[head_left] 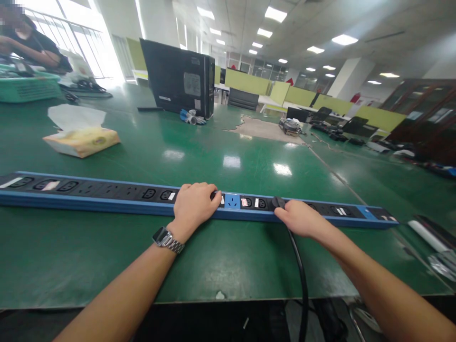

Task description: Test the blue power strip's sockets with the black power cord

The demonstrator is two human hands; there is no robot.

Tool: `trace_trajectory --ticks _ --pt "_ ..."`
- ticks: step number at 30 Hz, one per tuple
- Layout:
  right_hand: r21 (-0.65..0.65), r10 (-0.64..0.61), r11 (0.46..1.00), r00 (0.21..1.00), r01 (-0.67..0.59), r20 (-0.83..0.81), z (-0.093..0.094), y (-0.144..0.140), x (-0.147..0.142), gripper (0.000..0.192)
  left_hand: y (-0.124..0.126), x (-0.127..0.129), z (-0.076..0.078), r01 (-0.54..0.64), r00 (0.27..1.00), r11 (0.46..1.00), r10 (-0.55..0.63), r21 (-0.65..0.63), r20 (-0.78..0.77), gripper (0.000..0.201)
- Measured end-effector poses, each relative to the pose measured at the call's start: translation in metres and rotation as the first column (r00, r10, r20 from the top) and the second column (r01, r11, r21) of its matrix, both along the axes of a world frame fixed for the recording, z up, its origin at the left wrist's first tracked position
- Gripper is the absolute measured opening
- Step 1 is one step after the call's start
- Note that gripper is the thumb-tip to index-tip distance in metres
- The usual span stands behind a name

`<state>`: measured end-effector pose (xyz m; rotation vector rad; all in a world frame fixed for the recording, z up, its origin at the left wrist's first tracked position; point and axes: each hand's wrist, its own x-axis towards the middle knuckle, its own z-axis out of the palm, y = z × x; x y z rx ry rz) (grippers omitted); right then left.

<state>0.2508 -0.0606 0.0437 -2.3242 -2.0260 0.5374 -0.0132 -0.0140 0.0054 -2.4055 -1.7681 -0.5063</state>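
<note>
A long blue and black power strip (232, 201) lies across the green table, with rows of black sockets and small white labels. My left hand (195, 204), with a watch (167, 239) on its wrist, is closed over the middle of the strip, fingers bent over its far edge. Further right, my right hand (299, 216) grips a black plug (278, 203) at the strip's sockets. Whether the plug is fully seated I cannot tell. From it a thick black cable (301, 266) hangs down past the table's near edge.
A tissue box (85, 140) stands beyond the strip at left. Behind are a black computer case (178, 78) and blue-grey gloves (193, 117). A green basket (30, 88) sits far left, near another person (32, 45). Dark and white items (432, 237) lie at right.
</note>
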Motion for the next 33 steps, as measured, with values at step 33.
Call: trace_trajectory --ticks 33 --pt "0.253 -0.074 0.966 0.897 -0.044 0.435 -0.005 -0.025 0.156 0.038 0.001 0.0 0.001 -0.001 1.0 1.0 0.001 0.006 -0.003 0.04"
